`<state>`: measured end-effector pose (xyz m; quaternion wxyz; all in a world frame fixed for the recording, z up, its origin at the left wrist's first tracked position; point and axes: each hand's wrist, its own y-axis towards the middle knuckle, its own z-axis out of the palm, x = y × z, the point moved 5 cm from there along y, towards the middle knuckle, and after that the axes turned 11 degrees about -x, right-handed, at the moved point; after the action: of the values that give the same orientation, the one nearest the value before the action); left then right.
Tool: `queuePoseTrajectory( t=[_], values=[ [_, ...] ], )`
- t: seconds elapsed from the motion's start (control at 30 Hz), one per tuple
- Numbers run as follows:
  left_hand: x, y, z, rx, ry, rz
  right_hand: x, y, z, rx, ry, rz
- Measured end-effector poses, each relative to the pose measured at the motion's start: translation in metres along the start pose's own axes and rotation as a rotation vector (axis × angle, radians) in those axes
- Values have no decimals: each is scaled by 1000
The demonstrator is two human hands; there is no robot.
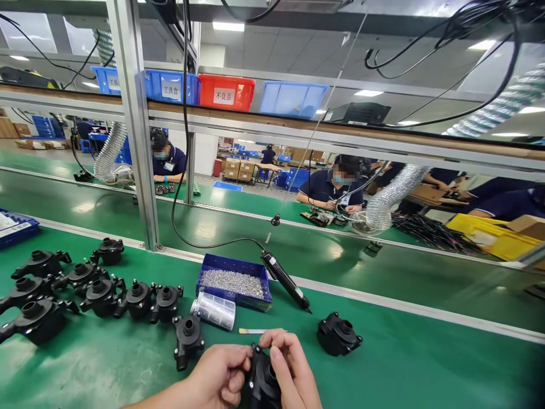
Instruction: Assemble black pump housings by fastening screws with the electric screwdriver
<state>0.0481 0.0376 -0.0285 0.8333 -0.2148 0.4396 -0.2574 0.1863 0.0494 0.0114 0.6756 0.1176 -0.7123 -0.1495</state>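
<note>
Left hand (pixel 219 376), right hand (pixel 294 370) grip housing (pixel 264 385); pump, perhaps.

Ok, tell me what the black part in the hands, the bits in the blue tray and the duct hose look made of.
Black housing: moulded plastic probably, dull sheen, soft edges. Tray pieces: metal, silvery glint; likely screws. Duct hose: likely foil, ribbed and shiny.

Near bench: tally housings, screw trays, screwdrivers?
housings: 11 (one held)
screw tray: 1
screwdriver: 1
Total: 13
</note>
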Motion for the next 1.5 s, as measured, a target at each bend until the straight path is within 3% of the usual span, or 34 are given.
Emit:
queuePoseTrajectory(
  t=[0.27, 0.5, 0.67, 0.83, 0.93, 1.07, 1.33, 1.5],
  values=[
    [-1, -1, -3, -55, 80, 38, 1, 0, -1, 0, -25, -8],
    [-8, -14, 5, -166, 375, 414, -3, 1, 2, -24, -1, -23],
    [-1, -16, 7, -163, 271, 332, -4, 9, 8, 47, 71, -1],
    [-9, -17, 4, -180, 99, 407, 1, 18, -14, -107, 9, 31],
    [-18, -22, 5, -158, -40, 462, -6, 18, -16, -15, 2, 198],
    [-24, -24, 6, -137, -138, 512, -19, 10, -1, 129, 82, 412],
    [-23, -20, 4, -123, -193, 544, -20, 6, 7, 159, 207, 501],
    [-22, -19, 2, -134, -185, 529, -42, -1, 10, 198, 293, 551]
  ],
)
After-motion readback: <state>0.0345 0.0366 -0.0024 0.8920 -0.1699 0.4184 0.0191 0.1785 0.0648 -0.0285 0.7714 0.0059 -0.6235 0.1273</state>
